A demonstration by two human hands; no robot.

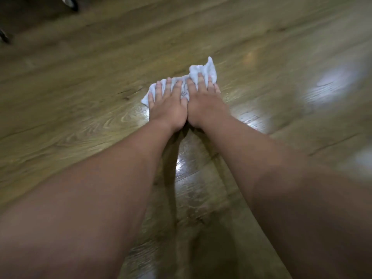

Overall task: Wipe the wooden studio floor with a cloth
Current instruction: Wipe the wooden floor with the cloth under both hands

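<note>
Left hand [168, 106], right hand [205, 105]: side by side, fingers straight, grip flat | pressing white cloth [203, 72] | wooden floor [80, 77], 12 o'clock of arms.

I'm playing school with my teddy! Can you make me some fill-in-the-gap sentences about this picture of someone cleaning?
1. The left hand and the right hand both press on a white ____.
2. The cloth lies on a floor made of ____.
3. The number of hands on the cloth is ____.
4. The fingers lie ____ over the cloth, not curled into fists.

Missing words: cloth, wood, two, straight
</note>
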